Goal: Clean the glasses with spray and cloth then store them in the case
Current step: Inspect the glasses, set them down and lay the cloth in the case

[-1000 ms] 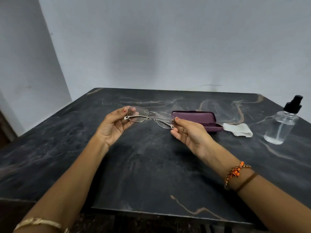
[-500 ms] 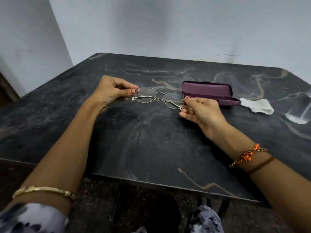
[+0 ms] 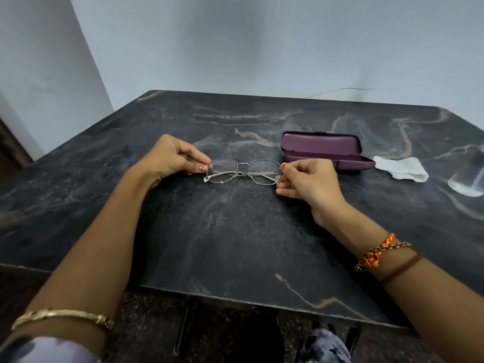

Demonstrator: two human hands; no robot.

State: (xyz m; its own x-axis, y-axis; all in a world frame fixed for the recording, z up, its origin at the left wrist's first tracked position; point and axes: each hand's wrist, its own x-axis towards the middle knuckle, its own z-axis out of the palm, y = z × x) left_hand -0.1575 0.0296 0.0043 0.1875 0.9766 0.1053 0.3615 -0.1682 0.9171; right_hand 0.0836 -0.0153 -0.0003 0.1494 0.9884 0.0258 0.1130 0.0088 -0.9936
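Thin metal-framed glasses (image 3: 245,171) with folded temples sit low over the dark marble table (image 3: 235,244), held at both ends. My left hand (image 3: 174,158) pinches the left rim and my right hand (image 3: 307,180) pinches the right rim. Just behind my right hand lies the purple glasses case (image 3: 324,149), open. A crumpled white cloth (image 3: 400,169) lies to the right of the case. At the right edge of the view only the base of the clear spray bottle (image 3: 468,179) shows.
The table stands against a pale wall, with a corner at the left. Its near edge (image 3: 262,302) runs below my forearms, and dark floor shows beneath it.
The glasses have come down from mid-air to just above the table in front of the case, levelled out. The view has tilted down, cutting off the spray bottle's top.
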